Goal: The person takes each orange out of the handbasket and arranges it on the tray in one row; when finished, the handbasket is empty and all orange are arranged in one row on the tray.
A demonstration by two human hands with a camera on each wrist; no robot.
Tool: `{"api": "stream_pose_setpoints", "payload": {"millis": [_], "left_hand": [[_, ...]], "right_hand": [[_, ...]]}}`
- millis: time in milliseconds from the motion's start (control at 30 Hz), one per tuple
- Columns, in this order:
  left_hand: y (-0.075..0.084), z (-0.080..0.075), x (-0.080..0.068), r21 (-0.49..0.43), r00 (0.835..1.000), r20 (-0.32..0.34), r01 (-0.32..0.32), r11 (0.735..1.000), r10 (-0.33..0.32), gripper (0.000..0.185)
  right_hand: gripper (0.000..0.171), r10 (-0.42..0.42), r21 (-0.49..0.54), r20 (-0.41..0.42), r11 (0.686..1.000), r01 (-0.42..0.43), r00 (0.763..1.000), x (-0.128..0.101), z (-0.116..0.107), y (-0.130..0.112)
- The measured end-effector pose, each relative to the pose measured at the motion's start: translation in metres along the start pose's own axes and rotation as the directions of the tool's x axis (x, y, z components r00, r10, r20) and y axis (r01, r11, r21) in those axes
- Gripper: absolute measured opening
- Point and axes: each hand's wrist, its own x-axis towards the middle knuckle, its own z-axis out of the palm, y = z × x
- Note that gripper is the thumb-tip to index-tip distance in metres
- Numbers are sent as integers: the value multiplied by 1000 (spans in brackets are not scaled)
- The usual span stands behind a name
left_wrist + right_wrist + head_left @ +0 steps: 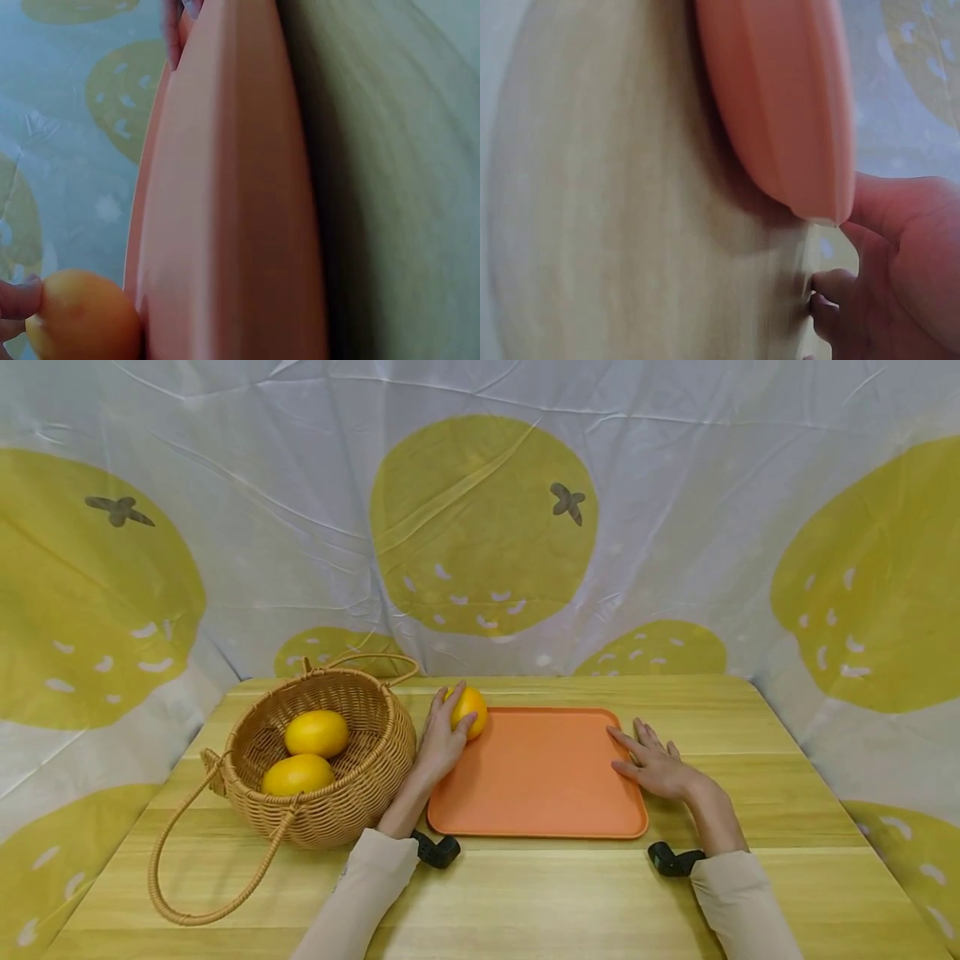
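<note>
On the left, one looped handle [183, 917] of a wicker basket [352, 814] is hanging outward over the wooden table [540, 897], while a second handle [375, 656] is arching behind the far rim. Inside the basket two yellow fruits are lying close together, the farther one [317, 733] sitting toward the middle and the nearer one [297, 775] resting by the near wall. Just right of the basket, the left hand [442, 735] is gripping an orange fruit [472, 713], its thumb and fingers curling round the left side. That orange fruit is sitting at the far left corner of an orange tray [540, 777]; whether it is resting on the tray or being held just above it, I cannot tell. The tray is lying on the table between the two hands, its long sides running left to right. At its right edge the right hand [651, 762] is touching the rim, the fingers extending loosely and spreading rather than clasping; the right wrist view is showing the thumb side meeting the tray's edge. Beige sleeves are covering both forearms, and a small black device is sitting at each wrist. Behind everything, a pale curtain [660, 527] is hanging in folds, showing large yellow printed fruit shapes.
</note>
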Motion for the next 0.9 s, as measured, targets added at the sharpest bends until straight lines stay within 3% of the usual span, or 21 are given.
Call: {"api": "stream_pose_setpoints", "payload": {"millis": [900], "left_hand": [[-1, 3, 0, 5, 1000, -7, 5, 1000, -5, 67]], "right_hand": [[70, -10, 12, 8, 1000, 10, 1000, 1, -1, 3]]}}
